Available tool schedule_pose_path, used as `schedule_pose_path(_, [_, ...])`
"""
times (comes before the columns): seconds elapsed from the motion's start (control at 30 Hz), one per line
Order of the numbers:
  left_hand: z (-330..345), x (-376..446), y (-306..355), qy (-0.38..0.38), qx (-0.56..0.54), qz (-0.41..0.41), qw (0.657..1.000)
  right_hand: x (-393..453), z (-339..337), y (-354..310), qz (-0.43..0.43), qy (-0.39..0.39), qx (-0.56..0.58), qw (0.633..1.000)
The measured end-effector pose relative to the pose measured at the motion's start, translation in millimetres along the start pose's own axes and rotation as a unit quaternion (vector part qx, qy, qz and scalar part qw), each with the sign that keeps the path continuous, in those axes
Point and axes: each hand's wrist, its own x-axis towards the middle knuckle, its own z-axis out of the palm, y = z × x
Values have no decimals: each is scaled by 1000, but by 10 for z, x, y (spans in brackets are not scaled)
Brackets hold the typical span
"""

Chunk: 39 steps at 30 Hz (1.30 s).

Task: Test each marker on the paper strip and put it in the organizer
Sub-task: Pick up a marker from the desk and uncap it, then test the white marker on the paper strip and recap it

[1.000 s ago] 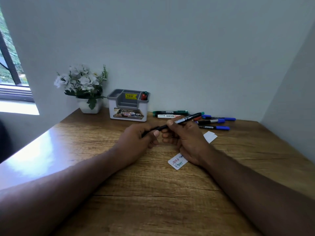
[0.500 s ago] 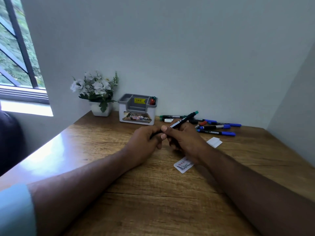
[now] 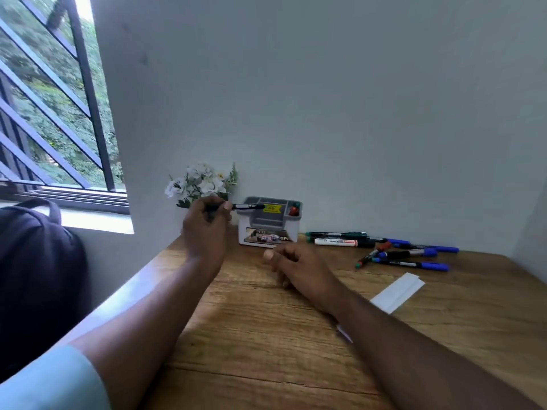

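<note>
One black marker [image 3: 248, 206] is sitting in the left hand [image 3: 207, 224], fingers curled round its barrel, and its free end is reaching over the left rim of the grey organizer [image 3: 270, 223]. That hand is hovering just left of the organizer, in front of the white flowers [image 3: 201, 183]. Two capped markers, red [image 3: 293, 211] and green [image 3: 296, 205], are standing in the organizer's right-hand compartment.

The right hand [image 3: 299, 266] is resting on the wooden counter [image 3: 266, 335] just in front of the organizer, fingers loosely curled and holding nothing, well apart from the marker.

Right of the organizer, a loose pile of markers [image 3: 384, 250] is lying on the counter, with green, black, red and blue caps showing. Further forward and to the right of the organizer, a white paper strip [image 3: 398, 291] is lying flat, part of it hidden under the right forearm. Far left of the organizer, a dark backpack [image 3: 38, 276] is sitting below the window.
</note>
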Motion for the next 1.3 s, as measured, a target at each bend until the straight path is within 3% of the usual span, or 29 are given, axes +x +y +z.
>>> schedule_pose_path(0.13, [42,132,-103,-6,70,11,997,26,-13,35,7,9,25,1000])
schedule_pose_path(0.23, [132,211,-105,-13,149,61,987,32,0,44,11,9,18,1000])
schedule_pose_path(0.43, [225,350,6,16,206,137,969,35,-35,31,21,2,23,1000])
schedule_pose_path(0.7, [233,321,-62,-145,300,85,939,20,-57,14,25,-6,30,999])
schedule_pose_path(0.87, [345,9,-18,-163,270,169,934,91,-141,18,27,49,86,995])
schedule_pose_path(0.97, [518,-301,-34,-218,269,170,923,232,-410,79,-24,155,-70,985])
schedule_pose_path(1.03, [581,-443,-47,-246,279,166,913,280,-657,125,-25,175,-283,943])
schedule_pose_path(1.13, [610,-553,-98,-301,309,185,883,274,-874,209,56,91,-500,859])
schedule_pose_path(1.2, [618,-589,-120,-332,331,194,862,279,-866,238,93,50,-564,819])
schedule_pose_path(1.3, [625,-616,-116,-353,342,204,847,287,-809,242,88,39,-609,787])
